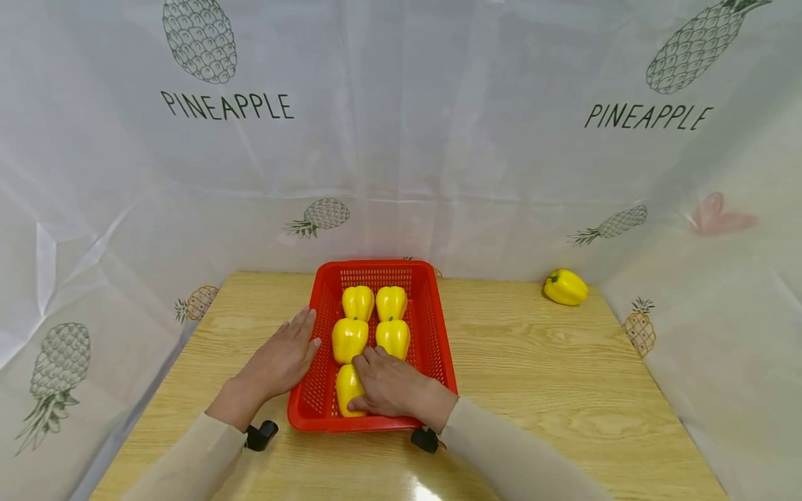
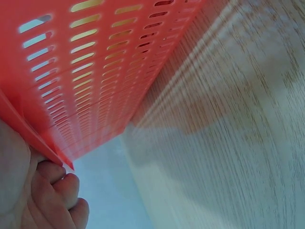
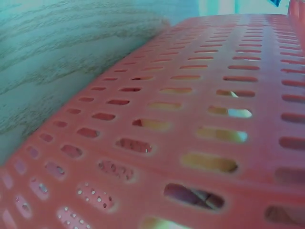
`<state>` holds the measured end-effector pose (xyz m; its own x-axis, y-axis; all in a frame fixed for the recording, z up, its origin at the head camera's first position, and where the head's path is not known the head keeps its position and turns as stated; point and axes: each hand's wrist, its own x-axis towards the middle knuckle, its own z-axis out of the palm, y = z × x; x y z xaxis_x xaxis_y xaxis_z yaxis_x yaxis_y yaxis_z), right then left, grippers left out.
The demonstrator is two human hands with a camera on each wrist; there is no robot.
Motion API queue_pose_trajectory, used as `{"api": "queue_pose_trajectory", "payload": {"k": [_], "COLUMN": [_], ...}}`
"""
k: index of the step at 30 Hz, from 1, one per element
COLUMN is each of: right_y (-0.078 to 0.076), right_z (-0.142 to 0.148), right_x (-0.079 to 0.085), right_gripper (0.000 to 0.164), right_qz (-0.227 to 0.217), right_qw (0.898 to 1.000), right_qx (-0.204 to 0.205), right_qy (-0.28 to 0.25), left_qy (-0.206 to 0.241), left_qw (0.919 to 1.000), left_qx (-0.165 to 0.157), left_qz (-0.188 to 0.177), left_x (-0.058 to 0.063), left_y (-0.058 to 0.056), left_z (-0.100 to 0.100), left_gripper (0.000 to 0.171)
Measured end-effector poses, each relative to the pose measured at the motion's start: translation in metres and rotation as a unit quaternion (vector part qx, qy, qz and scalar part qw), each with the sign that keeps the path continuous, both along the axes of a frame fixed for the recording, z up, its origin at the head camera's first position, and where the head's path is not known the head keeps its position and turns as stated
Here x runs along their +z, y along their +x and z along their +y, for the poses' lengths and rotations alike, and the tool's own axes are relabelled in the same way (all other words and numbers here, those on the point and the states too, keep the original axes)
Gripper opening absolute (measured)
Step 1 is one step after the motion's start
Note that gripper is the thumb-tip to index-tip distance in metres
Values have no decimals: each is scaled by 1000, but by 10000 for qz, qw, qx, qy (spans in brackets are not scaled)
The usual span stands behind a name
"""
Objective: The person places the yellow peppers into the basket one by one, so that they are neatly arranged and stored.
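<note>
A red slotted plastic basket (image 1: 446, 348) stands on the table with several yellow bell peppers (image 1: 358, 303) in two columns. My right hand (image 1: 391, 383) reaches in over the near end and holds the front-left bell pepper (image 1: 348, 390), thumb on its near side and fingers over its far side. Along the basket's left rim rests my left hand (image 1: 285, 358), fingers extended and thumb at the edge. The left wrist view has the left fingers (image 2: 57, 195) against the underside of the rim (image 2: 35, 133). Only the slotted basket wall (image 3: 190, 114) shows in the right wrist view; the right hand is hidden there.
One more yellow bell pepper (image 1: 566, 287) lies at the table's far right corner. White sheeting (image 1: 438, 139) printed with pineapples hangs behind and beside the wooden table (image 1: 539, 369). Dark wrist devices (image 1: 262, 435) sit under both wrists, close to the basket's front.
</note>
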<state>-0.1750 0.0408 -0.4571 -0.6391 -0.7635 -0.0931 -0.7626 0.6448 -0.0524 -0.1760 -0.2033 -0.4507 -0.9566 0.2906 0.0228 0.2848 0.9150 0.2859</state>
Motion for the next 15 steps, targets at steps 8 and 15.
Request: {"api": "queue_pose_trajectory", "payload": {"k": [8,15], "right_y": [0,2], "right_z": [-1,-6], "right_x": [-1,-4], "right_gripper": [74,71], "right_qz": [92,302], "right_qw": [9997,9988], "right_qx": [-233,-342], "right_qy": [-81,-175], "left_qy": [51,73], "left_qw": [10000,10000], "left_qx": [-4,43], "left_qz": [-14,-46], "left_x": [0,-2], "left_y": [-1,0], "left_z": [0,-1], "left_gripper": [67,67]}}
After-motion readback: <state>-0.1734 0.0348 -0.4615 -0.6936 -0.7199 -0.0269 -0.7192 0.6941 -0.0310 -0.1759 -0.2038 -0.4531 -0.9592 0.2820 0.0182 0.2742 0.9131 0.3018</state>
